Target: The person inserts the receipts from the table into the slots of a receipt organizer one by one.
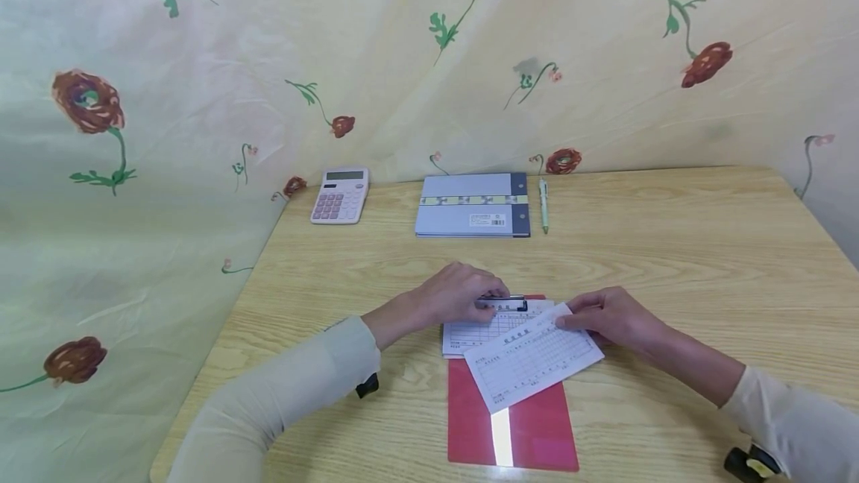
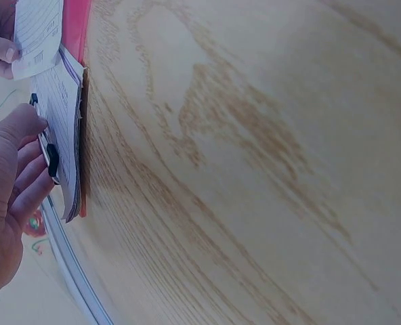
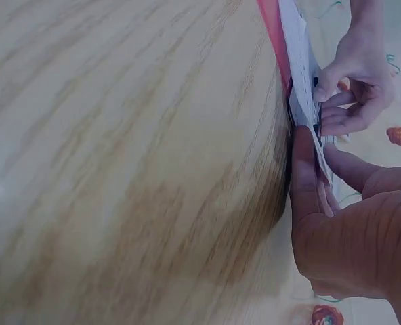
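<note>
A red clipboard (image 1: 506, 438) lies on the table with a stack of printed forms (image 1: 463, 334) under its black-and-silver clip (image 1: 521, 303). My left hand (image 1: 463, 293) is at the clip, thumb on the near side and fingers behind it, pinching it; the left wrist view shows this hand (image 2: 11, 176) there too. A loose printed form (image 1: 533, 360) slants over the stack and the red board. Its upper right corner is pinched between thumb and fingers of my right hand (image 1: 620, 323). The right wrist view shows that hand (image 3: 349, 210) low beside the board's edge.
Toward the back of the wooden table (image 1: 671, 259) lie a pink calculator (image 1: 340, 197), a blue-grey binder or book (image 1: 470, 207) with a barcode label, and a pale green pen (image 1: 543, 206). A flower-patterned cloth (image 1: 376, 43) hangs behind and to the left.
</note>
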A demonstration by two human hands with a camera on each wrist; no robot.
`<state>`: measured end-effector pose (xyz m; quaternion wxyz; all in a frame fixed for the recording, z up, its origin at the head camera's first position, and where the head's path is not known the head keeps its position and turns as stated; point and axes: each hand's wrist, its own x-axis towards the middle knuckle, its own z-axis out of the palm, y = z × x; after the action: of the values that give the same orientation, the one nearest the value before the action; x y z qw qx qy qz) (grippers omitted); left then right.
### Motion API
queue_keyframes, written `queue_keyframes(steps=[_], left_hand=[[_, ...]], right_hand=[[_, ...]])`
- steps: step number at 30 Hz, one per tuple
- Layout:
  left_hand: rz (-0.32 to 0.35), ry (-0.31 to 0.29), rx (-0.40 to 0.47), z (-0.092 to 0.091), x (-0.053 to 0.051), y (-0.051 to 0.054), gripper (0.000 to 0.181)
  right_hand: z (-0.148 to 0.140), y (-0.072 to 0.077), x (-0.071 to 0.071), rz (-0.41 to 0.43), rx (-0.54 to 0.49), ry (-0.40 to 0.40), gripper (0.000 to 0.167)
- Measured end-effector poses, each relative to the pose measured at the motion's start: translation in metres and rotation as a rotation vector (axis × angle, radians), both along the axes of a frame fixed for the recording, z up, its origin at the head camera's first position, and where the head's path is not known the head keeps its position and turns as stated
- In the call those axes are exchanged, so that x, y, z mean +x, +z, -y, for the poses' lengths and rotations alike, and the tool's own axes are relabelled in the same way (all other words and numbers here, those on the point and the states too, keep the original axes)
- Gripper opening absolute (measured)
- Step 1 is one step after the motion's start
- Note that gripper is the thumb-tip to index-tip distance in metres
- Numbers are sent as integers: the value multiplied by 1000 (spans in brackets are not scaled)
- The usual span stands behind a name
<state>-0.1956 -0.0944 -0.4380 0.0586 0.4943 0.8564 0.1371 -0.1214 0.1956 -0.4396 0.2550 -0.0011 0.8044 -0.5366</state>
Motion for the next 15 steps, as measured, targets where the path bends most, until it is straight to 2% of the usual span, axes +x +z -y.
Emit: queue_keyframes(steps=[9, 12, 15], left_hand=[[-10, 2, -11, 0, 0, 0, 30], [-4, 2, -10, 0, 0, 1, 30], [6, 2, -6, 0, 0, 1, 30]], right_hand=[[0, 3, 1, -94, 47, 49, 33], [2, 4, 0, -80, 46, 40, 31], [4, 4, 0, -18, 14, 14, 35]])
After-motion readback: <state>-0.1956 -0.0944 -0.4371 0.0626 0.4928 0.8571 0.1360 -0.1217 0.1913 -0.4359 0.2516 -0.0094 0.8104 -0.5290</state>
